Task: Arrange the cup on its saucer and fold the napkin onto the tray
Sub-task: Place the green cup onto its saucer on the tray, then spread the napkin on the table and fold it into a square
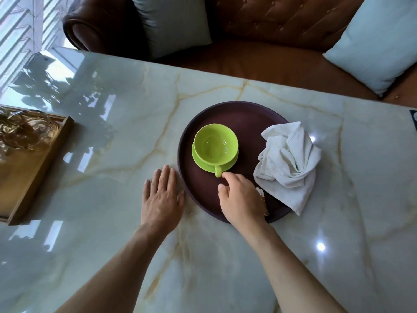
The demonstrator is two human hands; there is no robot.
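At the far left we see a wooden tray (33, 159) cut off by the frame edge, with glassware (24, 132) on it that is too glary for us to make out. Our left hand (161, 197) lies flat on the marble table (101, 199), fingers straight and together, holding nothing, its thumb side just beside the rim of the round dark tray (248, 114). On that tray the green cup (216, 144) stands upright and empty on its green saucer (203, 162), handle pointing toward us. Our right hand (242, 197) hovers over the near part of the tray with fingers loosely curled, the forefinger tip touching the handle; it hides most of a small packet (262, 197), and we cannot tell whether the hand holds it. To the right, the crumpled white napkin (288, 161) lies unfolded, partly on the tray's right rim and partly on the table. Beyond the table sit a brown sofa (282, 30) and pale cushions (379, 41), cut off at the top.
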